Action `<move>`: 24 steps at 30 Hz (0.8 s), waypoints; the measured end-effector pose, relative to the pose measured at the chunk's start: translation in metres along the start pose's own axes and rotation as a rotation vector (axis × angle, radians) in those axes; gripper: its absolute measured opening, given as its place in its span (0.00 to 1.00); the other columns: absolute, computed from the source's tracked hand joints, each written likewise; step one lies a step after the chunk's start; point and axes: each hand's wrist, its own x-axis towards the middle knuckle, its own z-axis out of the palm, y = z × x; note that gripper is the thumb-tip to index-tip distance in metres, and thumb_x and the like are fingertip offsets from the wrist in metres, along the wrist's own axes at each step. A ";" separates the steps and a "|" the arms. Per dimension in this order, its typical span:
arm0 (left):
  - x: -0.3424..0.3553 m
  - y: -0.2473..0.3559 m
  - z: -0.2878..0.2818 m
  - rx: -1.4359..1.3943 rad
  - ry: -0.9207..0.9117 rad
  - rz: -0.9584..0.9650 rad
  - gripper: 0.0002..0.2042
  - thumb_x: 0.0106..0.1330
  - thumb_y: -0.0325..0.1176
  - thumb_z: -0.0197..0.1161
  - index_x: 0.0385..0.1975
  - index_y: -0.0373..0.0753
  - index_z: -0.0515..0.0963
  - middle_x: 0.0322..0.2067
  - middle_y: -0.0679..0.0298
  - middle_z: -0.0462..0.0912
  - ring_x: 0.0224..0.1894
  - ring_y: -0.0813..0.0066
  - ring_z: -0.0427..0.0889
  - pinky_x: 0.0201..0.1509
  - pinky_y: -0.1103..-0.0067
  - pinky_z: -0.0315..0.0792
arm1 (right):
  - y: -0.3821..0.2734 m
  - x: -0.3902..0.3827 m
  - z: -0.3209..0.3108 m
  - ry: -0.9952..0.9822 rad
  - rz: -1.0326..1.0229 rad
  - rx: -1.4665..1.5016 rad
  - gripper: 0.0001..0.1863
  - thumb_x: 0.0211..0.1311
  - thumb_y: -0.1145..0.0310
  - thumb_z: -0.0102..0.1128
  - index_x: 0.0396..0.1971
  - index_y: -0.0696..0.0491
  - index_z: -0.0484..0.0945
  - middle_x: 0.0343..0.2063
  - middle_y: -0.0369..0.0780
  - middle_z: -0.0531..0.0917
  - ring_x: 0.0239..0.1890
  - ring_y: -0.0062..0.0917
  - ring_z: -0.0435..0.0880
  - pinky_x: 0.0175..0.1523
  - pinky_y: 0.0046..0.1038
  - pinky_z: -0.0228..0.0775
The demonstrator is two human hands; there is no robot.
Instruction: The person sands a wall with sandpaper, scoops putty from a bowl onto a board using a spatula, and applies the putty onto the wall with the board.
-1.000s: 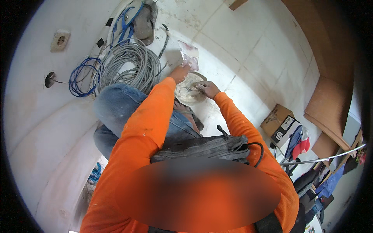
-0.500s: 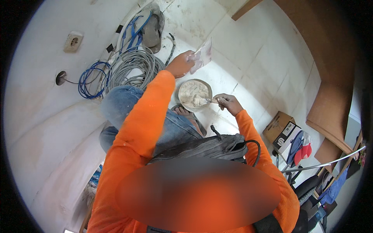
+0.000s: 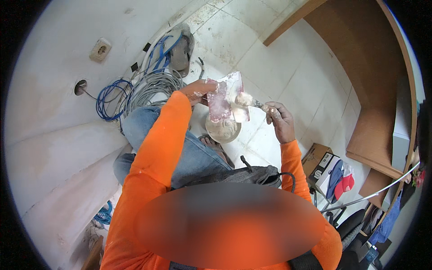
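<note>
Room, head view: pale tiled floor [image 3: 310,94], pretty grubby up top, with a scuffed whitish wall [image 3: 54,121] running down the left side.
Wall bits: one power socket [image 3: 101,50], plus a round hole [image 3: 80,87] with a wire poking out.
Left hand: gripping [image 3: 198,92] the near edge of a flat, pinkish-white plate, fingers closed on it. Can't really see where the thumb ends up.
Plate: mixing plate [image 3: 219,106] is up in front of the person, overlapping the far side of the bowl from this angle, white paste smeared over its right half.
Right hand: pinching [image 3: 281,120] the handle of what looks like a putty knife [image 3: 259,105], thumb and fingers pressed together.
Putty knife: its head is buried in a lump of paste, over the plate's right side. Can't tell if the blade actually touches.
Bowl: round mixing bowl [image 3: 223,141] of pale paste, on the floor right by the person's sandalled foot [image 3: 210,143].
Cables: big grey coil [image 3: 150,92] beside the knee, dark blue coil [image 3: 107,102] nearer the wall.
Other clutter: grey flip-flops [image 3: 181,56] above the coils; cardboard box [image 3: 316,154], red cap [image 3: 344,185] and brown wooden cabinet [image 3: 366,49] off to the right.
</note>
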 end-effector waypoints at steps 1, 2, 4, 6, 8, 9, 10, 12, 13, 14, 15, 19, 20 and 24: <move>-0.008 0.004 0.000 -0.045 -0.019 0.024 0.22 0.59 0.43 0.63 0.48 0.35 0.77 0.40 0.61 0.83 0.41 0.71 0.82 0.47 0.71 0.77 | -0.008 0.001 0.003 0.042 -0.041 -0.023 0.15 0.70 0.64 0.53 0.48 0.60 0.76 0.36 0.37 0.79 0.31 0.17 0.73 0.36 0.19 0.66; -0.012 0.007 -0.001 -0.092 -0.010 0.050 0.20 0.63 0.42 0.62 0.49 0.35 0.75 0.42 0.64 0.80 0.41 0.72 0.80 0.44 0.73 0.76 | -0.014 0.001 0.009 0.032 -0.052 -0.029 0.15 0.70 0.64 0.53 0.48 0.60 0.76 0.36 0.37 0.79 0.31 0.17 0.73 0.36 0.19 0.66; -0.029 0.017 0.023 -0.291 0.079 0.139 0.20 0.62 0.40 0.61 0.49 0.33 0.75 0.43 0.60 0.81 0.42 0.69 0.81 0.47 0.72 0.76 | -0.026 -0.002 0.028 0.157 -0.326 -0.197 0.12 0.69 0.68 0.54 0.47 0.59 0.76 0.43 0.41 0.77 0.38 0.22 0.76 0.43 0.22 0.71; -0.040 0.024 0.021 -0.588 0.063 0.197 0.19 0.64 0.36 0.57 0.51 0.31 0.74 0.47 0.55 0.80 0.47 0.65 0.81 0.54 0.71 0.75 | -0.043 -0.005 0.044 0.125 -0.462 -0.361 0.10 0.67 0.72 0.54 0.46 0.58 0.75 0.46 0.42 0.76 0.41 0.24 0.77 0.45 0.23 0.71; -0.044 0.030 0.027 -0.652 0.044 0.238 0.19 0.66 0.36 0.56 0.53 0.32 0.73 0.49 0.55 0.79 0.49 0.65 0.80 0.56 0.71 0.74 | -0.042 -0.013 0.060 0.135 -0.487 -0.405 0.11 0.62 0.81 0.55 0.44 0.56 0.74 0.49 0.45 0.76 0.46 0.26 0.78 0.49 0.25 0.72; -0.045 0.033 0.031 -0.718 0.018 0.259 0.19 0.67 0.35 0.55 0.54 0.32 0.72 0.51 0.55 0.78 0.52 0.65 0.79 0.58 0.71 0.74 | -0.037 -0.012 0.063 0.163 -0.539 -0.434 0.12 0.59 0.79 0.60 0.43 0.54 0.76 0.48 0.44 0.80 0.39 0.26 0.82 0.42 0.25 0.76; -0.048 0.033 0.031 -0.716 0.017 0.266 0.19 0.67 0.35 0.55 0.54 0.32 0.72 0.51 0.55 0.78 0.52 0.65 0.79 0.58 0.71 0.74 | -0.038 -0.012 0.070 0.161 -0.568 -0.471 0.12 0.59 0.79 0.61 0.43 0.54 0.76 0.47 0.44 0.81 0.39 0.26 0.82 0.42 0.25 0.76; -0.052 0.033 0.030 -0.690 0.037 0.323 0.20 0.69 0.36 0.53 0.58 0.32 0.70 0.53 0.56 0.77 0.53 0.65 0.78 0.58 0.72 0.73 | -0.040 -0.013 0.076 0.163 -0.597 -0.511 0.12 0.59 0.79 0.61 0.43 0.54 0.76 0.46 0.44 0.82 0.38 0.25 0.82 0.41 0.25 0.76; -0.053 0.034 0.031 -0.678 0.048 0.349 0.21 0.70 0.36 0.52 0.59 0.33 0.69 0.55 0.56 0.76 0.54 0.65 0.78 0.58 0.72 0.73 | -0.039 -0.013 0.077 0.171 -0.582 -0.490 0.12 0.59 0.79 0.61 0.43 0.54 0.75 0.46 0.43 0.82 0.38 0.25 0.82 0.41 0.25 0.76; -0.053 0.035 0.031 -0.678 0.045 0.347 0.21 0.70 0.36 0.52 0.59 0.33 0.69 0.55 0.56 0.76 0.54 0.65 0.78 0.58 0.72 0.73 | -0.037 -0.014 0.076 0.180 -0.564 -0.471 0.12 0.59 0.79 0.62 0.43 0.54 0.75 0.46 0.43 0.83 0.38 0.25 0.82 0.41 0.25 0.76; -0.053 0.037 0.030 -0.658 0.054 0.327 0.21 0.70 0.37 0.52 0.59 0.34 0.69 0.54 0.56 0.77 0.53 0.65 0.78 0.58 0.72 0.74 | -0.034 -0.016 0.074 0.183 -0.561 -0.473 0.12 0.59 0.79 0.62 0.43 0.54 0.75 0.46 0.43 0.83 0.38 0.25 0.82 0.41 0.25 0.76; -0.020 0.001 -0.028 -0.985 -0.609 0.292 0.21 0.69 0.39 0.54 0.58 0.35 0.70 0.50 0.55 0.79 0.48 0.66 0.80 0.54 0.72 0.76 | -0.029 -0.024 0.075 0.193 -0.509 -0.441 0.13 0.59 0.80 0.61 0.44 0.53 0.75 0.45 0.42 0.83 0.37 0.26 0.83 0.40 0.25 0.76; -0.019 -0.001 -0.026 -1.079 -0.844 0.247 0.21 0.68 0.39 0.54 0.58 0.35 0.70 0.49 0.55 0.79 0.47 0.66 0.81 0.53 0.72 0.76 | -0.027 -0.028 0.074 0.203 -0.464 -0.413 0.13 0.59 0.80 0.61 0.44 0.53 0.76 0.44 0.42 0.83 0.37 0.26 0.83 0.40 0.24 0.76; -0.042 0.028 0.005 -0.701 0.041 0.283 0.19 0.66 0.38 0.57 0.53 0.35 0.73 0.44 0.57 0.81 0.41 0.68 0.83 0.47 0.74 0.79 | -0.007 -0.039 0.063 0.154 -0.471 -0.526 0.11 0.62 0.76 0.60 0.44 0.54 0.77 0.42 0.42 0.83 0.36 0.27 0.84 0.41 0.25 0.76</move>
